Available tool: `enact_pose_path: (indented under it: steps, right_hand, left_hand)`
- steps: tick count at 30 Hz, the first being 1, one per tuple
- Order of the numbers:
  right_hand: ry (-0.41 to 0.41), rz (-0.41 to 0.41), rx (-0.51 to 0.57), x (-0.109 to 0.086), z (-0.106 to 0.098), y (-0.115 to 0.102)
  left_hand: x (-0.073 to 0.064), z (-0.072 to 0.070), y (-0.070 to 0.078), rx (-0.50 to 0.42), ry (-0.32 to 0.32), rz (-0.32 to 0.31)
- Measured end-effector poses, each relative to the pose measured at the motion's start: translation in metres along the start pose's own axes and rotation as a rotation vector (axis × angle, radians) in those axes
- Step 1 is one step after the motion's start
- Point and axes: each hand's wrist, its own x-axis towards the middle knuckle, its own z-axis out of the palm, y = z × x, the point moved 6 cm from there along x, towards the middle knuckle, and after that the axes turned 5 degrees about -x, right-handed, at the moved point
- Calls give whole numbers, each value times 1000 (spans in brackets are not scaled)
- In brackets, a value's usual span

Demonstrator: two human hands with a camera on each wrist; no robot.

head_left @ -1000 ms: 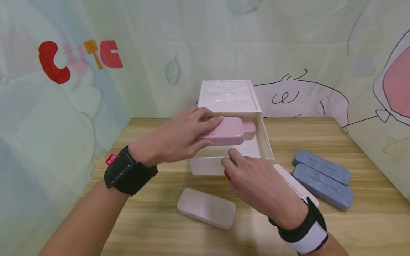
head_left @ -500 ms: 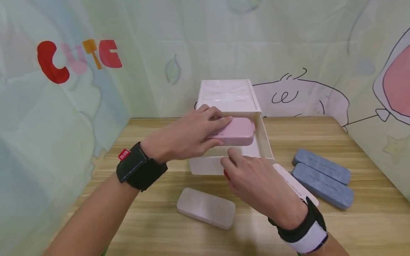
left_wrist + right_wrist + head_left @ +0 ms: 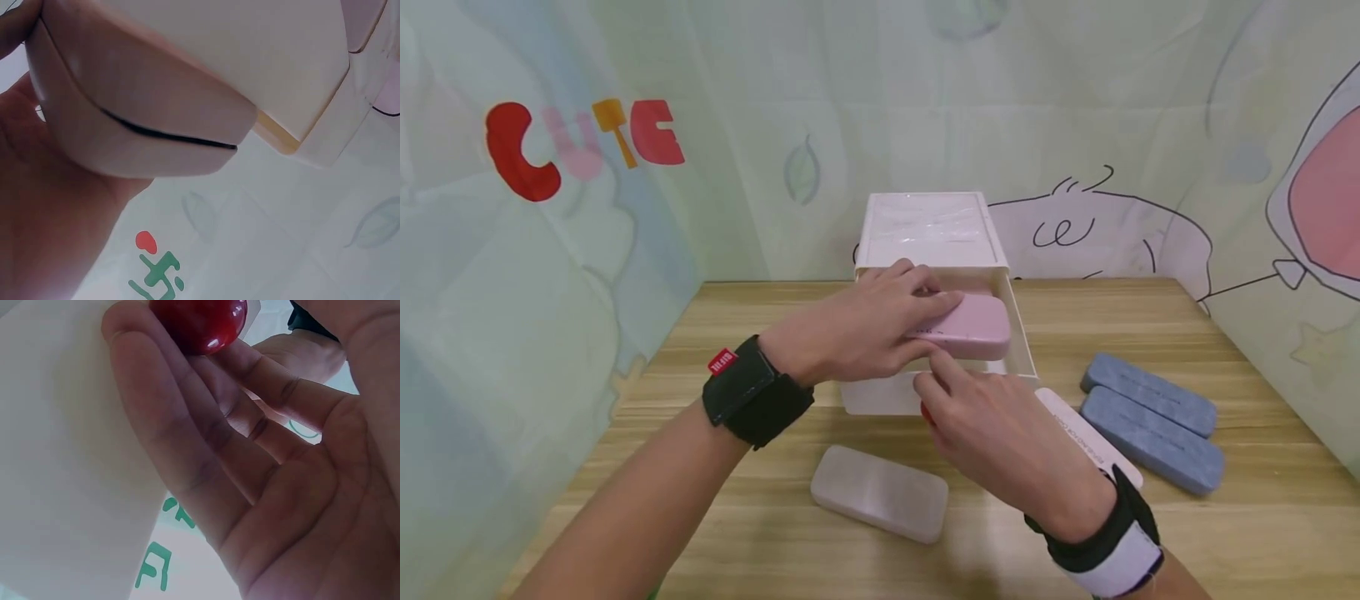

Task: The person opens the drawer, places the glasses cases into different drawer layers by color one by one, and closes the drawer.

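Note:
My left hand [image 3: 868, 325] holds a pink glasses case [image 3: 973, 325] over the pulled-out white drawer [image 3: 880, 396], thumb below and fingers on top. The case's dark seam shows in the left wrist view, where the case [image 3: 156, 106] fills the upper left. Behind it in the drawer, a second pink case [image 3: 973, 286] is mostly hidden. At the drawer front, my right hand [image 3: 1000, 437] has its fingers curled at a round red knob [image 3: 203, 322]. The right thumb is hard to make out. Both hands are close together, near the drawer's front edge.
The drawer belongs to a white cabinet [image 3: 928, 229] against the back curtain. A pale glasses case [image 3: 880, 493] lies in front on the wooden table [image 3: 737, 533]. To the right are two blue cases [image 3: 1153, 437] and a white strip with lettering [image 3: 1090, 437].
My left hand has carried the pink case rightward and slightly down over the drawer, covering more of the second pink case. My right hand has stayed at the knob.

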Motion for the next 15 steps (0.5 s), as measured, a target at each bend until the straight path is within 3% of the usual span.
enact_pose_path:
  steps: [15]
  right_hand:
    - [-3, 8, 21, 0, 1, 1]
  left_hand:
    - [11, 9, 6, 32, -14, 41]
